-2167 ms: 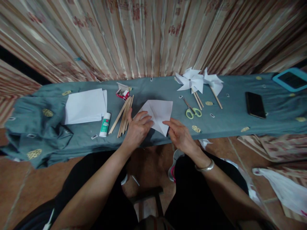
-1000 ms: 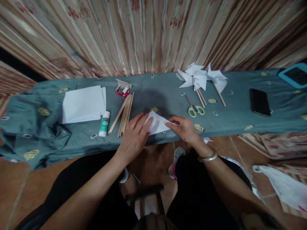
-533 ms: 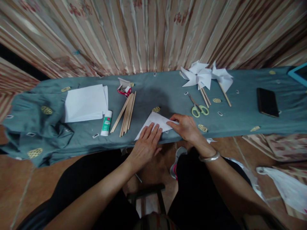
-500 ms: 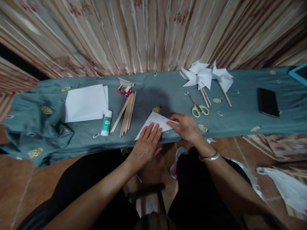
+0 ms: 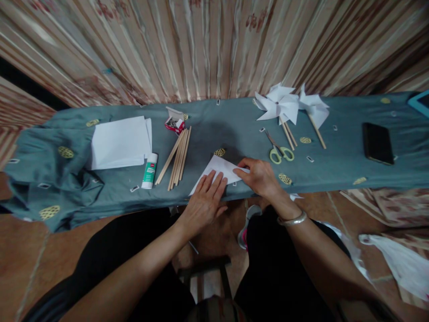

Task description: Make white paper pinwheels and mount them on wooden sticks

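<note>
Pinning the folded paper (image 5: 228,171) flat on the table (image 5: 335,156), left of the scissors (image 5: 277,147) and a touch nearer the body. Spreading the left hand (image 5: 203,205) wide across it, gripping nothing, probably just stopping any slipping. Pinching the paper's right corner in a narrow grip with the right hand (image 5: 257,176), seemingly keeping the edges lined up. Keeping the wooden sticks (image 5: 185,154) and glue stick (image 5: 149,172) farther left of the scissors, likely for easy reach, and parking the pinwheels (image 5: 280,105) just beyond the scissors, likely out of harm's way. Versus two-ish seconds back, showing a triangle instead of a wider, less folded sheet. Versus half a second back, barely changing anything tbh.
</note>
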Motion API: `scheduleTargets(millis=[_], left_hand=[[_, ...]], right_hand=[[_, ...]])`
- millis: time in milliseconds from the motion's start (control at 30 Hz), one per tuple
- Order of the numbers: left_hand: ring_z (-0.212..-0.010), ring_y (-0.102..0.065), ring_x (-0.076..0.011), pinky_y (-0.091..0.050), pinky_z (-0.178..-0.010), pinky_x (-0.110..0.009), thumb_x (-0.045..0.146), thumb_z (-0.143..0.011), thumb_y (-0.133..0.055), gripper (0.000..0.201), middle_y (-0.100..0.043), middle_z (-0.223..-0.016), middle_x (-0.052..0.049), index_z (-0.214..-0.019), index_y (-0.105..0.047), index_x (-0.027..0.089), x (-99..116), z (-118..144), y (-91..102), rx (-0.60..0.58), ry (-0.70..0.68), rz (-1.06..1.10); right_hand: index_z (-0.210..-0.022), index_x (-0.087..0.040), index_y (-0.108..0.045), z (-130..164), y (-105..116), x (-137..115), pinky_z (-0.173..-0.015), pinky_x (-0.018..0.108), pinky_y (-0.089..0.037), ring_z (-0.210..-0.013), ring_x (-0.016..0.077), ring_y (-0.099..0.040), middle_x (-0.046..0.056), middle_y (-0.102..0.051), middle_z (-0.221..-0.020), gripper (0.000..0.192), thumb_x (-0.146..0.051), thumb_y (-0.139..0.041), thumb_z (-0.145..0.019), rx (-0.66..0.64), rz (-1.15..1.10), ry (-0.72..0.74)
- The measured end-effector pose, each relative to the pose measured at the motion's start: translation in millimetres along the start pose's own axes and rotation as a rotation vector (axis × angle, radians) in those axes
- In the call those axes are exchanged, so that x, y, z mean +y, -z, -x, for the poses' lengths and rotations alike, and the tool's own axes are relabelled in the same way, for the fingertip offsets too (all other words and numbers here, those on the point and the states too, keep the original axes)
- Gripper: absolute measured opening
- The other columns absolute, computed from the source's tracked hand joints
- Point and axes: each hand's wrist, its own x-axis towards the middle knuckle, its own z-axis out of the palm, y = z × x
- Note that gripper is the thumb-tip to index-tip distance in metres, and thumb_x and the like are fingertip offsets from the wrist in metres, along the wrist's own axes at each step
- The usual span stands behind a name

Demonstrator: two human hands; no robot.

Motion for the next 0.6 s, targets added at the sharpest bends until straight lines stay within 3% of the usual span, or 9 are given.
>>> scheduleTargets(millis=[200, 300, 400, 600], left_hand=[[-0.147, -0.021, -0.0367, -0.025, -0.118, -0.053, 0.035, -0.088, -0.061, 0.072, -0.035, -0.155, -0.021, -0.146, -0.031, 0.005, 1.1, -1.5, 2.2, -0.033, -0.002, -0.011], [-0.147, -0.022, -0.037, -0.026, -0.118, -0.053, 0.034, -0.087, -0.062, 0.071, -0.035, -0.155, -0.021, -0.145, -0.034, 0.005, 2.2, -2.2, 4.1, -0.044, 0.003, -0.023], [-0.147, -0.022, -0.0373, -0.026, -0.118, -0.053, 0.033, -0.087, -0.062, 0.071, -0.034, -0.155, -0.022, -0.145, -0.034, 0.004, 2.5, -2.1, 4.6, -0.049, 0.0, -0.031], [-0.147, -0.022, -0.038, -0.026, -0.118, -0.054, 0.032, -0.086, -0.062, 0.069, -0.033, -0.155, -0.022, -0.144, -0.037, 0.004, 2.1, -1.8, 0.4, -0.032, -0.019, -0.064]], right_hand=[[-0.092, -0.019, -0.071, 3.2, -2.9, -2.1, -0.077, 0.036, -0.047, -0.087, 0.0271, -0.069, 0.01, -0.076, -0.091, 0.019, -0.032, -0.058, -0.088, 0.038, 0.049, 0.024], [-0.107, -0.015, -0.067, 13.3, -5.4, -7.7, -0.092, 0.043, -0.044, -0.106, 0.0314, -0.063, 0.015, -0.071, -0.114, 0.025, -0.029, -0.054, -0.09, 0.138, 0.087, 0.118], [-0.126, -0.015, -0.057, 27.1, -14.8, -15.3, -0.106, 0.048, -0.033, -0.126, 0.033, -0.05, 0.018, -0.053, -0.142, 0.038, -0.032, -0.049, -0.093, 0.214, 0.083, 0.201], [-0.135, -0.016, -0.048, 43.3, -44.0, -19.5, -0.114, 0.052, -0.021, -0.14, 0.0294, -0.037, 0.018, -0.044, -0.149, 0.041, -0.028, -0.037, -0.097, 0.229, 0.056, 0.212]])
